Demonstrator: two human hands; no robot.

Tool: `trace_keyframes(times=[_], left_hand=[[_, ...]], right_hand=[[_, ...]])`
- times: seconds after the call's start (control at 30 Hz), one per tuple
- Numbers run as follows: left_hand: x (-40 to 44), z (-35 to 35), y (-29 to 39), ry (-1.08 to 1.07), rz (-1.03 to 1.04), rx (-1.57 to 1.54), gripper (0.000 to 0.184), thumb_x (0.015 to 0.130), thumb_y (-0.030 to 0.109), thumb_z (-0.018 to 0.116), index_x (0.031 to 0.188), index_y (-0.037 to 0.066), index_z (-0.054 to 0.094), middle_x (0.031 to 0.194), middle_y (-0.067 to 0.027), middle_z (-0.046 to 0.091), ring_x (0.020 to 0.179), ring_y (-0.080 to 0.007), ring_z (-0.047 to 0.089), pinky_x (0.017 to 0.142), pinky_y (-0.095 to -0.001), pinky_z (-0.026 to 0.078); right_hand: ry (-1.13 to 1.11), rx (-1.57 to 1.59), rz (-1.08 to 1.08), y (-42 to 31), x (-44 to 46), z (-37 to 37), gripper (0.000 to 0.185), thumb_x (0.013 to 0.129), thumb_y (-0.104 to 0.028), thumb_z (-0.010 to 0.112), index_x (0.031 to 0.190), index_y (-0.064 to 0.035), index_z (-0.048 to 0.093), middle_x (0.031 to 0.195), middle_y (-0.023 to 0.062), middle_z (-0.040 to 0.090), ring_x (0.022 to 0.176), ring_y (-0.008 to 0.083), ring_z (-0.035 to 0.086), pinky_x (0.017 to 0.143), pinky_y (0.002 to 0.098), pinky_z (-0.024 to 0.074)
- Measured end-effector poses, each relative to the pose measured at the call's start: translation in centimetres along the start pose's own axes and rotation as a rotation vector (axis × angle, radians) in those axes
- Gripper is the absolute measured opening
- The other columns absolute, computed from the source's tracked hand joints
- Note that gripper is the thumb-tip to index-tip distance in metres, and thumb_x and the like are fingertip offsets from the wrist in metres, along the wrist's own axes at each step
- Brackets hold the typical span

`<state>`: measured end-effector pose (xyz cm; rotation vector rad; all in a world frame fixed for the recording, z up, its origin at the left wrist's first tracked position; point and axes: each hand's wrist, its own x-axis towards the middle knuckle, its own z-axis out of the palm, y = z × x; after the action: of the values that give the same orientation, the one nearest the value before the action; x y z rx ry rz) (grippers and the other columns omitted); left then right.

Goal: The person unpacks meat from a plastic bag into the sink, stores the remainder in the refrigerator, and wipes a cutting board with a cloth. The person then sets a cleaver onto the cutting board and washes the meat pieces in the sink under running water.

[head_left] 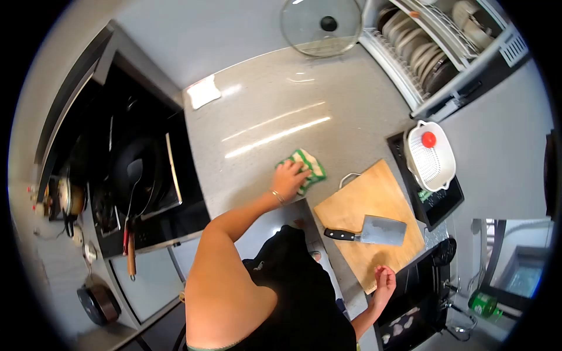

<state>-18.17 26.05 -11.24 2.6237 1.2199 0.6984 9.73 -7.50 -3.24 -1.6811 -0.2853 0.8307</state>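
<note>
My left hand (290, 180) presses down on a green-and-white striped cloth (314, 164), which is bunched under the fingers on the grey countertop. Over the near edge of a wooden cutting board (374, 190) hovers my right hand (384, 279), its fingers loosely bent with nothing visible in them. A cleaver (381, 230) with a black handle lies flat across the board, just beyond the right hand. The board has a metal loop handle (349, 179) at its far left corner.
To the left is a stove with a wok (137, 167) and spatula. A white colander (432, 167) holding a red item stands right of the board. Behind are a glass lid (321, 38), a white cloth-like piece (203, 92) and a dish rack (418, 52). A dark sink (410, 304) lies lower right.
</note>
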Motion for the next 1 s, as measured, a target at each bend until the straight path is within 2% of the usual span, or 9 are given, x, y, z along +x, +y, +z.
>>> trace_keyframes(times=[0.17, 0.3, 0.33, 0.47, 0.53, 0.63, 0.77, 0.83, 1.0], left_hand=[[-7.9, -5.4, -10.8, 0.062, -0.421, 0.355, 0.033, 0.075, 0.016, 0.065, 0.107, 0.021, 0.064, 0.116, -0.0079, 0.054, 0.102, -0.0293, 0.05, 0.079, -0.0417, 0.047], [-15.1, -11.8, -12.4, 0.076, -0.831, 0.437, 0.033, 0.079, 0.02, 0.063, 0.112, 0.023, 0.063, 0.116, -0.0065, 0.053, 0.103, -0.0297, 0.048, 0.083, -0.0426, 0.045], [-16.5, -12.1, -11.8, 0.129, -0.784, 0.505, 0.032, 0.08, 0.021, 0.062, 0.111, 0.022, 0.064, 0.112, -0.0072, 0.053, 0.096, -0.0299, 0.048, 0.077, -0.0416, 0.046], [-18.8, -9.6, -6.0, 0.158, -0.931, 0.534, 0.034, 0.079, 0.022, 0.061, 0.112, 0.017, 0.063, 0.109, -0.0085, 0.053, 0.095, -0.0313, 0.047, 0.073, -0.0432, 0.044], [-19.4, -6.9, -2.6, 0.255, -0.848, 0.486, 0.035, 0.076, 0.018, 0.062, 0.111, 0.015, 0.063, 0.105, -0.0111, 0.054, 0.093, -0.0319, 0.047, 0.074, -0.0429, 0.043], [-17.7, -5.3, 3.7, 0.292, -0.684, 0.253, 0.032, 0.076, 0.011, 0.062, 0.108, 0.009, 0.065, 0.101, -0.0148, 0.053, 0.092, -0.0322, 0.048, 0.08, -0.0416, 0.043], [-15.7, -1.0, 4.7, 0.24, -0.591, -0.26, 0.025, 0.079, 0.009, 0.063, 0.104, 0.005, 0.068, 0.098, -0.0137, 0.052, 0.092, -0.0272, 0.052, 0.081, -0.0347, 0.044], [-12.9, -1.4, 6.5, 0.246, -0.906, -0.892, 0.024, 0.084, 0.011, 0.063, 0.105, 0.0, 0.066, 0.105, -0.0085, 0.055, 0.098, -0.0195, 0.054, 0.084, -0.0282, 0.043], [-6.2, -3.8, 10.8, 0.125, -0.696, -1.113, 0.027, 0.088, 0.014, 0.061, 0.111, -0.001, 0.063, 0.111, -0.0068, 0.055, 0.102, -0.0164, 0.053, 0.087, -0.0277, 0.043]], right_hand=[[-0.146, -0.106, -0.087, -2.1, 2.1, 1.2, 0.018, 0.095, -0.014, 0.053, 0.102, 0.0015, 0.058, 0.093, 0.0083, 0.062, 0.086, 0.0147, 0.059, 0.085, 0.0275, 0.0475], [-0.255, -0.112, -0.118, -2.6, 3.4, 1.8, 0.018, 0.095, -0.013, 0.052, 0.103, 0.0017, 0.058, 0.093, 0.0071, 0.061, 0.087, 0.0131, 0.058, 0.086, 0.0274, 0.0464], [-0.274, -0.109, -0.128, -2.7, 3.6, 1.9, 0.018, 0.095, -0.013, 0.051, 0.103, 0.0017, 0.058, 0.093, 0.0068, 0.061, 0.088, 0.0129, 0.057, 0.086, 0.0273, 0.0462], [-0.352, -0.111, -0.138, -2.0, 3.6, 1.4, 0.017, 0.095, -0.012, 0.051, 0.103, 0.0012, 0.058, 0.093, 0.0061, 0.061, 0.088, 0.0124, 0.057, 0.087, 0.0266, 0.0458], [-0.398, -0.11, -0.142, -1.0, 3.6, 0.6, 0.017, 0.095, -0.011, 0.051, 0.103, 0.0016, 0.058, 0.093, 0.0063, 0.061, 0.088, 0.0128, 0.057, 0.086, 0.0264, 0.0459], [-0.416, -0.107, -0.107, -0.3, 2.5, -0.6, 0.017, 0.095, -0.01, 0.051, 0.104, 0.0025, 0.058, 0.093, 0.007, 0.061, 0.088, 0.0135, 0.058, 0.086, 0.0266, 0.0462], [-0.383, -0.174, -0.116, 0.4, 1.0, -2.8, 0.018, 0.093, -0.009, 0.053, 0.105, 0.0021, 0.059, 0.094, 0.0077, 0.064, 0.089, 0.0133, 0.06, 0.084, 0.0256, 0.0459], [-0.381, -0.202, -0.121, 1.6, 0.7, -4.2, 0.018, 0.093, -0.009, 0.053, 0.105, 0.0014, 0.06, 0.095, 0.0082, 0.066, 0.089, 0.0134, 0.061, 0.082, 0.0251, 0.0456], [-0.35, -0.188, -0.156, 3.2, -0.6, -5.9, 0.018, 0.091, -0.011, 0.055, 0.103, 0.0019, 0.06, 0.093, 0.0085, 0.067, 0.088, 0.0138, 0.062, 0.079, 0.0247, 0.046]])
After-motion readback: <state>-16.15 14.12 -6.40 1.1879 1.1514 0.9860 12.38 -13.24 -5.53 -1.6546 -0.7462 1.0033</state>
